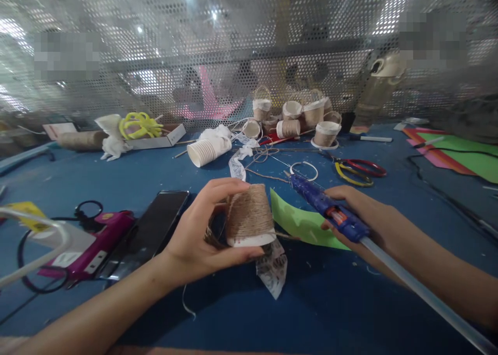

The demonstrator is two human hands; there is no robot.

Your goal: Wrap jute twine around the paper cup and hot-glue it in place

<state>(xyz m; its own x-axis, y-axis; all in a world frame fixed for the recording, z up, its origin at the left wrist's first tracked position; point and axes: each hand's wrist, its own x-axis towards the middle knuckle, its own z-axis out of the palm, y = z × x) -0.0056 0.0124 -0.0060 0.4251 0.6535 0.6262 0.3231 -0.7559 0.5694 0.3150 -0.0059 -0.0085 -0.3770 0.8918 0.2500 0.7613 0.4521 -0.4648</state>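
My left hand (210, 230) grips a paper cup wrapped in jute twine (251, 212), tipped with its white rim facing down toward me. A strip of white lace (273, 269) hangs from the cup's lower edge. In my right hand (350, 210) is a blue hot glue gun (329, 207), its nozzle pointing up and left, beyond the cup and apart from it. A long clear glue stick (420, 287) sticks out of its back end. Between the hands lies a curved piece of light green paper (303, 220).
Several twine-wrapped cups (313, 111) stand at the back, near stacked paper cups (208, 146). Scissors (358, 171) lie at right, before coloured paper sheets (462, 147). A phone (155, 225) and a magenta power strip (93, 241) sit at left. A perforated metal screen (155, 49) rises behind.
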